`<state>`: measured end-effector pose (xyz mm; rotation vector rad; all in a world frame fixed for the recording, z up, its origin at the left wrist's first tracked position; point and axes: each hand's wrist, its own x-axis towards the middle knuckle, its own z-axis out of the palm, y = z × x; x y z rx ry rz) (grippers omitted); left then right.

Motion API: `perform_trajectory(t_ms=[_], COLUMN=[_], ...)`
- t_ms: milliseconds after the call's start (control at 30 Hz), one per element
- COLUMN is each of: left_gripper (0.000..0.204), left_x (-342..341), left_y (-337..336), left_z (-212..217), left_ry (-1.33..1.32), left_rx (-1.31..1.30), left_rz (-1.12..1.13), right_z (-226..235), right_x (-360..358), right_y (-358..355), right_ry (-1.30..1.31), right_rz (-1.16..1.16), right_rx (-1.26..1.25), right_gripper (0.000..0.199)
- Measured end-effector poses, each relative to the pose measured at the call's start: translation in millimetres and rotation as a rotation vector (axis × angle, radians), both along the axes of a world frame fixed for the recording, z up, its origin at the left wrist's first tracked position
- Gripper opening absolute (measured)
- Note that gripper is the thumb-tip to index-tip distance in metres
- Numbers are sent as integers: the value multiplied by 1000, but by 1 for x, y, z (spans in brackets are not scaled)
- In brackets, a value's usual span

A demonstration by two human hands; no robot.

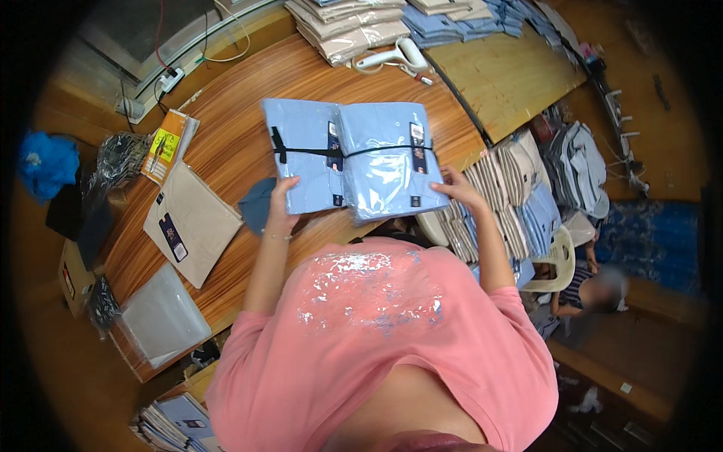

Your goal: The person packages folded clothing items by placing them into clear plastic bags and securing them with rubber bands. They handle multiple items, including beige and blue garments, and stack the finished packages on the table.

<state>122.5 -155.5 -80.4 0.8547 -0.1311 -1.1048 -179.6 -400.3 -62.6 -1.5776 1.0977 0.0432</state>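
Two folded light-blue garments in clear plastic, or two small stacks of them, lie side by side as one bundle (388,181). A black band (312,152) runs across both halves and is knotted at the left. Dark tags show on each half. My left hand (282,205) grips the lower left edge, thumb on top. At the lower right edge, my right hand (461,188) has its fingers closed on the bundle. Both hands keep it over the wooden table. A blue-grey rounded object (257,203) shows beside my left hand, partly hidden.
On the table (226,98) are a beige folded garment (197,222), clear plastic bags (166,316), an orange-and-white packet (169,143) and a white tape dispenser (399,56). Garment stacks (346,34) stand behind; more fill a chair (561,260) at right. A person (591,290) is farther right.
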Motion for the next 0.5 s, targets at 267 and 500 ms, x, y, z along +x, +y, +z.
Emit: perform_trajectory(t_ms=[267,500], left_gripper=[61,69], left_x=[19,23], left_y=[-1,18], left_z=[-11,-2], left_ry=[-145,-75], left_rx=[89,122], left_rz=[-232,-89], right_z=[-35,-42], right_x=[-13,-22], right_y=[3,30], right_ry=[-210,-604], right_rz=[-384,-614], right_rx=[195,677], right_gripper=[46,39])
